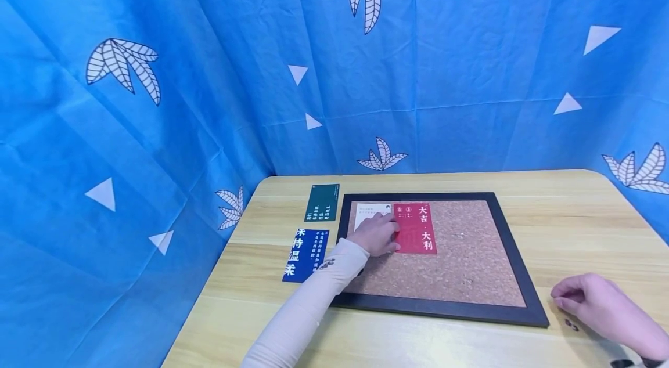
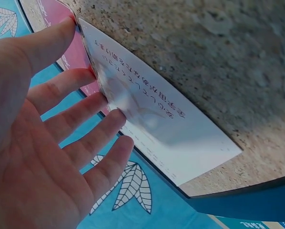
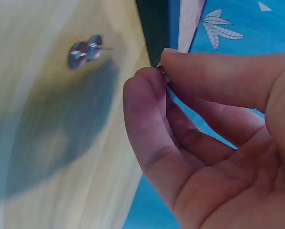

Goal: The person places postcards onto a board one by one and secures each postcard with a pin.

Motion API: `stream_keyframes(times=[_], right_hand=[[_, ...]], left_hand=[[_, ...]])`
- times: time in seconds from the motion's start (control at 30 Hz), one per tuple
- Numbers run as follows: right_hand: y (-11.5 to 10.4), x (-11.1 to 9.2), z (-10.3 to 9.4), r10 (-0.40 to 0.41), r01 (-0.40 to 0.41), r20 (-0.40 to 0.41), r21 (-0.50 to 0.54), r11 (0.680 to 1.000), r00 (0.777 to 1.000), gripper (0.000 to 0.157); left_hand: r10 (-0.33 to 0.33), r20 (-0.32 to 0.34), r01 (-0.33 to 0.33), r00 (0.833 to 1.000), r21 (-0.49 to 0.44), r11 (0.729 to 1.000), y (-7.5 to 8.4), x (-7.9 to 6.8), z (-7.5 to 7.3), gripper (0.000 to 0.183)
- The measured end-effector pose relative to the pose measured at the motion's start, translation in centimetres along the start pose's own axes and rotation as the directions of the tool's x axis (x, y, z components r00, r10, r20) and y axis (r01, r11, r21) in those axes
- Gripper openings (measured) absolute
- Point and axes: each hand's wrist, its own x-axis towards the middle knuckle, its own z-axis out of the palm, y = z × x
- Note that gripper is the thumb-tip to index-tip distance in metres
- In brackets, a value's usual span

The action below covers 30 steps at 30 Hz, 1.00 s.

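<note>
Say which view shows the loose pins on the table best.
The right wrist view: the two pins appear large, round heads and one thin point visible. The head view shows only small dark specks by the right hand; the left wrist view shows none of them.

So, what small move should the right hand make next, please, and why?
I would likely bring the right hand, pinching a small metal piece, perhaps a tack, toward the red card: the left hand touches its edge on the cork board, and I see no tack in that card.
</note>
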Motion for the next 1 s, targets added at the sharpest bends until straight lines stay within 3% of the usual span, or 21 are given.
stream_keyframes(times=[0.57, 1.0], right_hand=[[-2.1, 1.0, -1.7, -0.001, 0.001, -0.003, 0.13, 0.992, 1.0, 0.011], [-3.6, 3.2, -3.6, -0.031, 0.035, -0.042, 0.109, 0.993, 0.999, 0.011]], left_hand=[[0.01, 0.001, -0.01, 1.0, -0.01, 1.0, 0.0, 0.0, -0.1, 0.041], [0.0, 0.014, 0.0, 1.0, -0.011, 1.0, 0.1, -0.1, -0.4, 0.043]])
